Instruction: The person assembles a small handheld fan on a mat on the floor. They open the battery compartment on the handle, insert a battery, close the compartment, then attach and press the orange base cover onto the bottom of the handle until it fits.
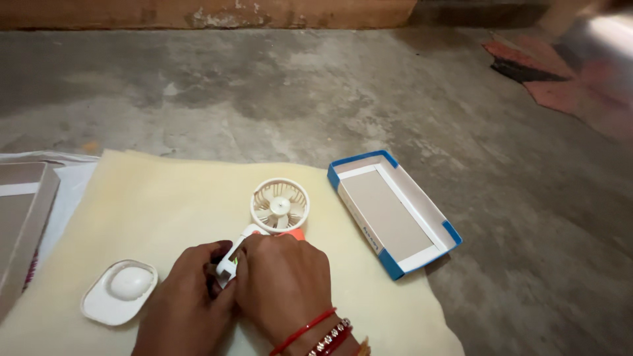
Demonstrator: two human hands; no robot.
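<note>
A small white handheld fan (279,205) lies on a pale yellow mat (151,204), its round grille pointing away from me. My left hand (184,303) and my right hand (283,283) are both closed around the fan's handle near its lower end. A bit of orange shows just past my right hand, next to the handle. My right wrist carries red and beaded bracelets. A white oval base piece (120,291) with a raised dome rests on the mat just left of my left hand.
An open shallow box (422,198) with blue corners and white walls sits at the mat's right edge. A grey-brown box (23,224) lies at the far left. Bare concrete floor (316,86) stretches beyond, with red cloth (560,72) at the top right.
</note>
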